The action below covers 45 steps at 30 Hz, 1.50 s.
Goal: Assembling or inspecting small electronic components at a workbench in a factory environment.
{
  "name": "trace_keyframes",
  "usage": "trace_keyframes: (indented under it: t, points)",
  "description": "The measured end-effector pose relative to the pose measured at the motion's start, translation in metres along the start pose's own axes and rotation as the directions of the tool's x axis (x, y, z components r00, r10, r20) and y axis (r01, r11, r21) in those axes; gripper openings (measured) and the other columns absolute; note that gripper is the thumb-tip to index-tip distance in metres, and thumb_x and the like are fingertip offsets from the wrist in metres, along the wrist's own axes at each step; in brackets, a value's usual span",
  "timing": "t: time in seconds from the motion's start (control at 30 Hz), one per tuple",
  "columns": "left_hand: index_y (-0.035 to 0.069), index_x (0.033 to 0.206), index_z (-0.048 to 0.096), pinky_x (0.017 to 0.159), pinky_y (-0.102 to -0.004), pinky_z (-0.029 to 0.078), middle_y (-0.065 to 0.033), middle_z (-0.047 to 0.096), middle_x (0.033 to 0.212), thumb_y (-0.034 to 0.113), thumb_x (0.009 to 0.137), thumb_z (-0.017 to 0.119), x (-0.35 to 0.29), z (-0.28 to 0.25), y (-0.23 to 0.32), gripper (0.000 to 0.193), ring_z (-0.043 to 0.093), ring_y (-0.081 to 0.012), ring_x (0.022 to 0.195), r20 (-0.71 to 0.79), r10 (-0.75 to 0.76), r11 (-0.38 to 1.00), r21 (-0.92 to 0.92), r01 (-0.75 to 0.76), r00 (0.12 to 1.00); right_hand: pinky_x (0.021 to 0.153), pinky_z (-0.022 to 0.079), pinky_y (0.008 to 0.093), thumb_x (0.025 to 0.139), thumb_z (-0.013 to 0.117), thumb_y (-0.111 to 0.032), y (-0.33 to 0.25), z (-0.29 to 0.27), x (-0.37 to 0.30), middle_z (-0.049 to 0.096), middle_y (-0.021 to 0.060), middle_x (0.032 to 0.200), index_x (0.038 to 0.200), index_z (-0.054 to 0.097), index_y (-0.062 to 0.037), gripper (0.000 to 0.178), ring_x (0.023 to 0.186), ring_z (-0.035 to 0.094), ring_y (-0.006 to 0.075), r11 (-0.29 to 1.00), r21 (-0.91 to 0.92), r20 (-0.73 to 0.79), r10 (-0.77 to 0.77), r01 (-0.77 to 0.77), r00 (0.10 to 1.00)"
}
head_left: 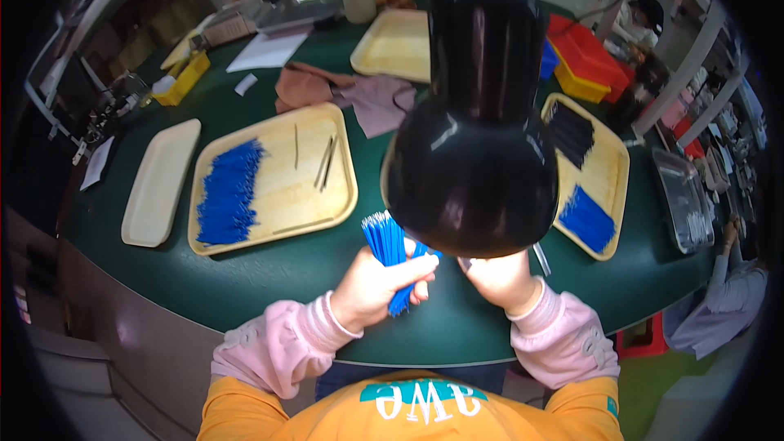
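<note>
My left hand [376,286] grips a bundle of blue sticks [389,247], fanning toward twelve o'clock. My right hand [500,278], at three o'clock, sits under the black lamp shade [474,139]; its finger state I cannot tell.

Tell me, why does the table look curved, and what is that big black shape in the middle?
Head view: fisheye bends the green table edge; a glossy black lamp shade with streaks of glare hides part of the right hand; corners fall dark.
</note>
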<state>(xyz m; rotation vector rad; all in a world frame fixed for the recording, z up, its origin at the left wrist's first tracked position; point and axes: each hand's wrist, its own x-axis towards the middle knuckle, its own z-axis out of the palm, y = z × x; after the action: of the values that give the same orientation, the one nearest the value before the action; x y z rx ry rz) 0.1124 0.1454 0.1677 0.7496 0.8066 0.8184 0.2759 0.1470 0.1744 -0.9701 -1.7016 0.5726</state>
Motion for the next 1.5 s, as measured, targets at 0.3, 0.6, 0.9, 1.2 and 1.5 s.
trace_keyframes:
  t: [0.3, 0.6, 0.9, 1.2, 1.5]
  points:
    - [0.001, 0.075, 0.053, 0.045, -0.0186, 0.042, -0.0040, 0.054, 0.061, 0.010, 0.074, 0.060, -0.003, -0.003, -0.005, 0.011, 0.052, -0.0092, 0.050, 0.058, -0.033, 0.999, -0.040, 0.036, 0.998, 0.042, 0.025, 0.0176, 0.085, 0.040, -0.021, 0.025, 0.000, -0.015, 0.045, 0.0015, 0.060, 0.088, 0.050, 0.0009, 0.024, 0.047, 0.036, 0.0054, 0.722, 0.579, 0.324, 0.222, -0.378, 0.920]
    - [0.003, 0.084, 0.052, 0.049, -0.0184, 0.043, -0.0050, 0.054, 0.069, 0.011, 0.075, 0.059, 0.001, -0.011, -0.008, 0.014, 0.052, -0.0088, 0.054, 0.320, -0.187, 0.945, -0.198, 0.259, 0.929, 0.061, 0.040, 0.0191, 0.073, 0.061, -0.007, 0.002, -0.003, 0.000, 0.053, 0.0035, 0.087, 0.102, 0.048, 0.0001, 0.032, 0.074, 0.050, 0.0078, 0.601, 0.528, 0.485, 0.367, -0.600, 0.794]
    - [0.003, 0.075, 0.052, 0.050, -0.0208, 0.043, -0.0051, 0.053, 0.066, 0.010, 0.075, 0.059, 0.002, -0.007, -0.006, 0.010, 0.053, -0.0111, 0.056, 0.130, -0.100, 0.986, -0.122, 0.116, 0.986, 0.052, 0.037, 0.0180, 0.070, 0.059, 0.001, 0.010, 0.006, -0.009, 0.053, 0.0023, 0.074, 0.093, 0.053, 0.0008, 0.023, 0.061, 0.047, 0.0061, 0.941, 0.307, 0.180, 0.093, -0.146, 0.979]
    - [0.003, 0.076, 0.052, 0.049, -0.0206, 0.043, -0.0057, 0.053, 0.066, 0.010, 0.075, 0.058, -0.003, -0.005, -0.007, 0.009, 0.051, -0.0105, 0.054, 0.191, -0.114, 0.982, -0.127, 0.140, 0.975, 0.042, 0.025, 0.0177, 0.084, 0.035, -0.011, 0.019, -0.003, -0.012, 0.041, 0.0018, 0.056, 0.089, 0.046, -0.0010, 0.016, 0.047, 0.037, 0.0070, 0.543, 0.690, 0.341, 0.340, -0.479, 0.876]
    - [0.001, 0.081, 0.050, 0.051, -0.0226, 0.047, -0.0094, 0.056, 0.071, 0.005, 0.075, 0.057, 0.000, -0.006, -0.004, 0.010, 0.057, -0.0142, 0.057, 0.219, -0.126, 0.972, -0.166, 0.164, 0.968, 0.063, 0.042, 0.0212, 0.069, 0.063, -0.006, 0.010, -0.005, 0.005, 0.054, 0.0048, 0.081, 0.095, 0.051, 0.0010, 0.029, 0.072, 0.051, 0.0091, 0.744, 0.459, 0.485, 0.248, -0.485, 0.839]
